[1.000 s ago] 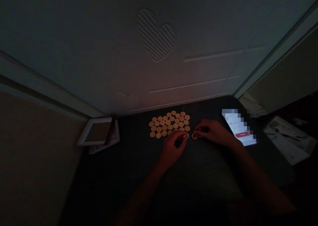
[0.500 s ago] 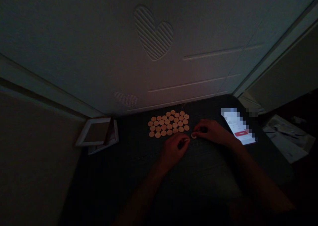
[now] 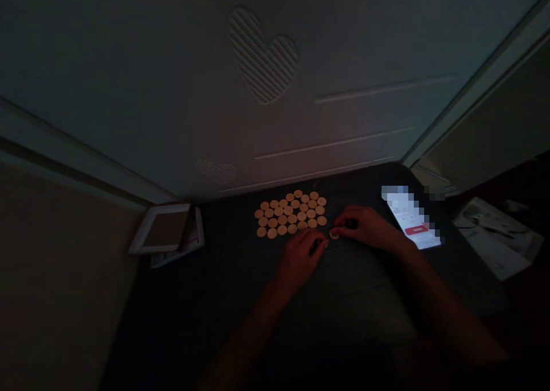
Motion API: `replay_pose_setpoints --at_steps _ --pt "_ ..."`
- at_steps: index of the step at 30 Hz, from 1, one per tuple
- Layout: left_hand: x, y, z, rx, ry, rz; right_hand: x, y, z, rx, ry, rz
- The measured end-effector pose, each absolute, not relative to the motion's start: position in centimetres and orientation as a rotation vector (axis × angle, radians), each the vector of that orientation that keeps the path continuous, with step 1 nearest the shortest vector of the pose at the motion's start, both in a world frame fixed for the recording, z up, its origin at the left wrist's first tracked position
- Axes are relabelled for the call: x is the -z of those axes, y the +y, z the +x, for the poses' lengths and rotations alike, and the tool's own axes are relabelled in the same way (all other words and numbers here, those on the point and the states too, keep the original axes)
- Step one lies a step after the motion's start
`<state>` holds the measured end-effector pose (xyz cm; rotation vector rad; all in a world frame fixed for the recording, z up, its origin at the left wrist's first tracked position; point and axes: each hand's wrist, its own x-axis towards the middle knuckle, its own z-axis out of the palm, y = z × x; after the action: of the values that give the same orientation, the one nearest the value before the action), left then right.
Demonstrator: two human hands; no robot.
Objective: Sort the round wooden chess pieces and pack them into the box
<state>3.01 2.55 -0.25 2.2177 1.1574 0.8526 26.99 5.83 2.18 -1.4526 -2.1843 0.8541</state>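
Several flat, round, pale wooden-looking discs [image 3: 281, 220] lie close together in rough rows on the dark table. One separate disc [image 3: 334, 234] lies just right of the group, under the fingertips of my right hand [image 3: 361, 225]. The thumb and fingers of that hand are closed at the disc's edge. My left hand [image 3: 303, 256] is just in front of the group's near right corner, its fingers curled into a pinch. A tiny light spot shows at its fingertips, too small and dim to name. The left hand hides part of the nearest discs.
A lit phone [image 3: 415, 222] lies to the right of my right hand. Stacked frame-like flat items [image 3: 167, 230] sit at the table's left edge. A panel with raised hearts [image 3: 266, 58] rises behind the table [image 3: 240, 299]. White papers or boxes [image 3: 498, 236] are beyond the right edge.
The left hand's fingertips have drawn slightly away from the lone disc, and the thin pale edge at them shows less. The right hand stays at the disc. The view has shifted slightly.
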Motion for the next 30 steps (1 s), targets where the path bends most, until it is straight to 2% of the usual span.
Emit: replay_pose_setpoints --at_steps 16,30 --pt "0.3 2.6 2.3 -0.813 1.108 2.261 -2.7 5.8 27.0 -0.899 -2.190 -1.397" --pt "1.0 2.7 2.6 -0.915 1.113 2.236 -2.7 5.8 26.9 -0.885 -2.184 -1.390"
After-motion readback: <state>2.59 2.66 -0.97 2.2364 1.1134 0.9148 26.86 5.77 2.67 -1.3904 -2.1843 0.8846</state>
